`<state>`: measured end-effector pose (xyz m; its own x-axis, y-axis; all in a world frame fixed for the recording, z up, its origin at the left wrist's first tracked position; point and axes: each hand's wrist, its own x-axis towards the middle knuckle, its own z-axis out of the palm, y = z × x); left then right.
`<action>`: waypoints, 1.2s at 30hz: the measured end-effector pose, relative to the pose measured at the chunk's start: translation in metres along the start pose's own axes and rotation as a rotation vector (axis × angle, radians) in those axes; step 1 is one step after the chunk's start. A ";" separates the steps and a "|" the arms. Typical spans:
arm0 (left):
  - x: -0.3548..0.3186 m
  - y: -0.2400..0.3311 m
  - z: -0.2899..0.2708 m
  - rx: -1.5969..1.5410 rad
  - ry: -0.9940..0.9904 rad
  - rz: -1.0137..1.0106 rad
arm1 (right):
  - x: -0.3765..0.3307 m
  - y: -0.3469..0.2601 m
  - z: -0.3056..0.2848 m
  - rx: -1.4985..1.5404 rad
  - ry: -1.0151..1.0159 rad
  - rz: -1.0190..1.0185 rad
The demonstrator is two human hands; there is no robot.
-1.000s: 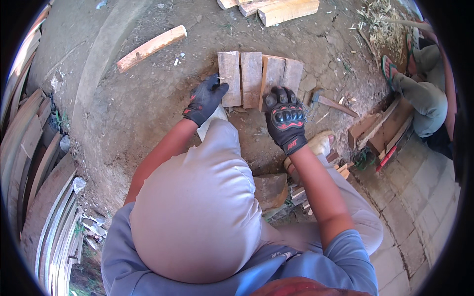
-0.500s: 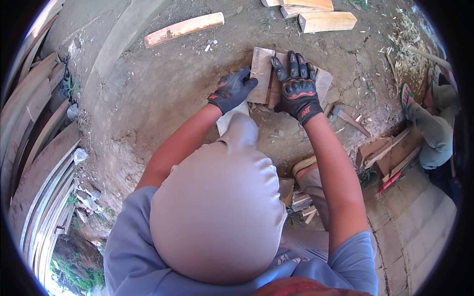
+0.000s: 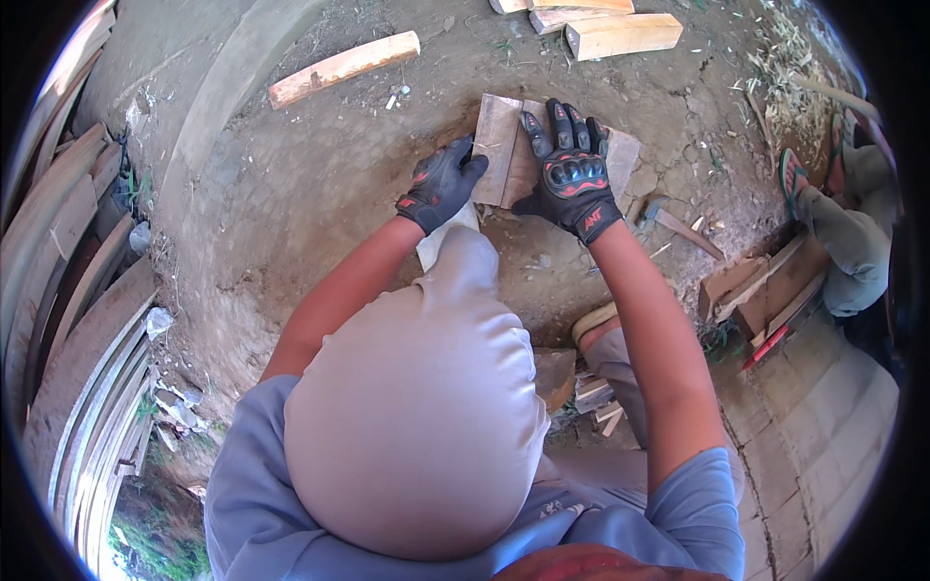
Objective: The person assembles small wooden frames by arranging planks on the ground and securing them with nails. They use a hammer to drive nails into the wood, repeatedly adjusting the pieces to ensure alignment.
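Flat wooden pieces lie side by side on the bare soil in front of me. The left wooden board (image 3: 496, 143) is pale brown, beside a middle wooden board (image 3: 522, 172); a further wooden board (image 3: 623, 161) shows to the right of my hand. My left hand (image 3: 441, 184), in a black glove with red marks, grips the left board's outer edge, thumb against it. Flat across the middle and right pieces lies my right hand (image 3: 573, 176), gloved alike, its fingers stretched and spread. It hides much of the wood beneath. A white strip (image 3: 451, 230) shows below my left wrist.
A hammer-like tool (image 3: 684, 230) lies right of the boards. Cut timber (image 3: 625, 36) and a curved wood piece (image 3: 344, 68) lie beyond. Curved planks (image 3: 82, 358) are stacked at the left. Another person's leg (image 3: 841, 254) is at the right, near wooden blocks (image 3: 765, 289).
The view has shifted slightly, so the scene sits a little farther left. Both hands keep their places on the boards, with only small finger shifts on the right hand.
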<state>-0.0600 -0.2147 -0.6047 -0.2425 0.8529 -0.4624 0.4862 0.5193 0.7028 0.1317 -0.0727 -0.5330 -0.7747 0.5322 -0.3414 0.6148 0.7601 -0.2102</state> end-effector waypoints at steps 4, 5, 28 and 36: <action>0.000 -0.003 0.005 -0.054 0.021 -0.028 | -0.002 0.006 -0.001 0.034 0.030 0.027; -0.002 -0.007 0.008 -0.042 0.051 -0.022 | -0.005 0.010 -0.001 0.072 0.070 0.041; 0.049 0.092 0.041 0.516 -0.169 0.913 | -0.083 0.053 0.072 0.881 0.330 0.748; 0.045 0.099 0.035 0.507 -0.184 0.891 | -0.084 0.053 0.084 1.099 0.436 0.779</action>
<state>0.0070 -0.1264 -0.5750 0.4885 0.8725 0.0078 0.7325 -0.4149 0.5397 0.2412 -0.1086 -0.5925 -0.0479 0.8989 -0.4356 0.5435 -0.3424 -0.7664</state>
